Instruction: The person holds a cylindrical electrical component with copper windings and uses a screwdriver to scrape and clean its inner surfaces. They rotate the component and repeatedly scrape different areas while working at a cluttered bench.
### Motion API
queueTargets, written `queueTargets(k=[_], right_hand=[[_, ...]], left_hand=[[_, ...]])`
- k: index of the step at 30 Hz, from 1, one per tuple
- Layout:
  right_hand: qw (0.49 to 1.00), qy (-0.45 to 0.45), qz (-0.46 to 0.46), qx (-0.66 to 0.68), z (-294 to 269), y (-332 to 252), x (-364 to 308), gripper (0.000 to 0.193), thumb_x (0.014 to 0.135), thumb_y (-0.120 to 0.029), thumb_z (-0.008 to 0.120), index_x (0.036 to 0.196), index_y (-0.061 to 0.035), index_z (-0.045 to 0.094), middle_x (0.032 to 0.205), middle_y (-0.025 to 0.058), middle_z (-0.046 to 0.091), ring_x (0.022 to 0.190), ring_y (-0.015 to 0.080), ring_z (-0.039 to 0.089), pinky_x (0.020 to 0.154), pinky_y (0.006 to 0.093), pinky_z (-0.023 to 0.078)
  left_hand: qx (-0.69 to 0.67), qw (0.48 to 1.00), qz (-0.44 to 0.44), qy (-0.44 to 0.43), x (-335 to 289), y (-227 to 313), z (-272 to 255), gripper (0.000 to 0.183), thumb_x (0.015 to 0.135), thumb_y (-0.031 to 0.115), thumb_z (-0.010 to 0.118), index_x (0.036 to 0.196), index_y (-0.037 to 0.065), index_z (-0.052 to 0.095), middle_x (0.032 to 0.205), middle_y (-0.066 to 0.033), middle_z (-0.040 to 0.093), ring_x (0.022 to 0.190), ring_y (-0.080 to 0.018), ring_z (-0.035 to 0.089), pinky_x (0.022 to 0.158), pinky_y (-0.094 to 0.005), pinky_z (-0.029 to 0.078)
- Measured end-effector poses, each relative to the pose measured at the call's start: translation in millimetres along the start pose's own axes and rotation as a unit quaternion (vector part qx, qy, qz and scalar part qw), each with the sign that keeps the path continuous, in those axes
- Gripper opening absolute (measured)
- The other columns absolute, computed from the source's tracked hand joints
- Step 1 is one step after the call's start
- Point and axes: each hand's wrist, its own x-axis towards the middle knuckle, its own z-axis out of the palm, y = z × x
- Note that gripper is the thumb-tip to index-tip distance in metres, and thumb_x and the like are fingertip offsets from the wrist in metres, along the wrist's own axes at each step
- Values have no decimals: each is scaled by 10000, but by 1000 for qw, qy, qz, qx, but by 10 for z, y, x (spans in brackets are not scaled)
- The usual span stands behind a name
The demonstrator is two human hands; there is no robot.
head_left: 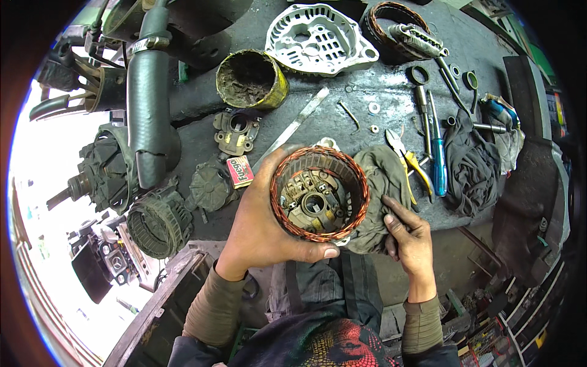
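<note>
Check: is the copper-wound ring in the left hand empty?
Not empty: inside the copper-wound ring, metal parts surround a round central hole.

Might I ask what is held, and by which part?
The left hand holds the copper-wound ring by its outer wall; whether the right hand holds the grey cloth is unclear.

Left hand (254,229) partly hidden behind copper-wound ring (318,235); grey rag (382,174) too.
</note>
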Motion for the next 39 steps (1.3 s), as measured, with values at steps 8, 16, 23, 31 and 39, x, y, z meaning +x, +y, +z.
queueTargets(k=[8,16,23,31,39], right_hand=[[998,26,31,48,-85,87,144,258,1074,-139,721,1241,48,781,627,84,672,421,100,525,387,253,381],[988,115,-23,98,-151,217,-45,255,1045,-108,752,1208,87,776,650,80,677,475,107,546,432,268,421],[977,190,-98,-7,-436,36,-256,182,1050,-84,735,1151,58,787,729,26,680,556,72,586,476,238,422],[984,94,-149,-31,66,-590,-391,186,1063,-127,724,1139,28,794,755,6,686,616,70,604,560,236,462],[945,-114,-304,26,1566,-1550,-263,488,1047,-315,780,1351,55,690,1071,66,730,915,128,652,833,271,546]], left_hand=[[0,1000,-12,-11,8,-15,-19,1386,499,313,1110,1599,-65,359,1497,-188,597,1401,-269,603,1219,-418,460],[-7,999,-27,-29,-75,-60,-51,1364,488,352,1110,1585,-50,405,1540,-191,555,1450,-285,557,1242,-428,421],[154,978,96,-99,-247,-202,-235,1334,487,453,1083,1597,45,466,1643,-200,477,1586,-400,404,1314,-508,317],[91,981,163,-56,-466,-359,-270,1371,504,347,1091,1660,94,398,1732,-162,383,1630,-390,325,1348,-520,275],[250,953,141,95,-856,-280,72,1316,620,299,1016,1671,-21,290,1712,-284,337,1606,-470,321,1336,-528,287]])
